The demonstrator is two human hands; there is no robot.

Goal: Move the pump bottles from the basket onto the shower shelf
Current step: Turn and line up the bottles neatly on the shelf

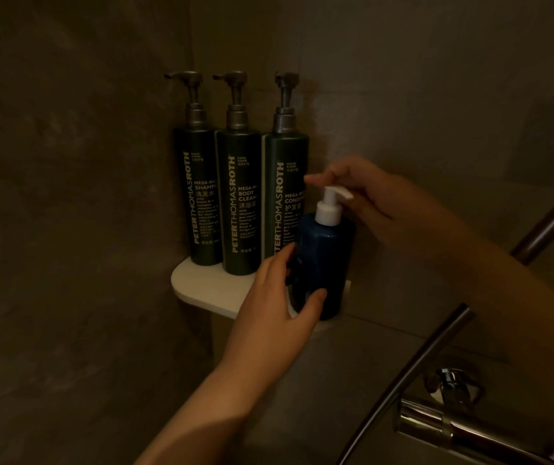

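A blue pump bottle (322,263) with a white pump head stands upright on the white corner shelf (208,285), at its right front. My left hand (279,300) wraps the bottle's lower body, thumb in front and fingers behind. My right hand (379,203) hovers by the white pump head, fingers apart, fingertips touching or nearly touching the nozzle. Three tall dark green pump bottles stand in a row at the back of the shelf: shampoo (201,196), body cleanser (240,203) and conditioner (280,193). No basket is in view.
Dim grey tiled walls meet in the corner behind the shelf. A chrome shower mixer valve (453,417) sits at lower right, with a metal hose (413,370) and a rail (550,226) running diagonally near my right forearm.
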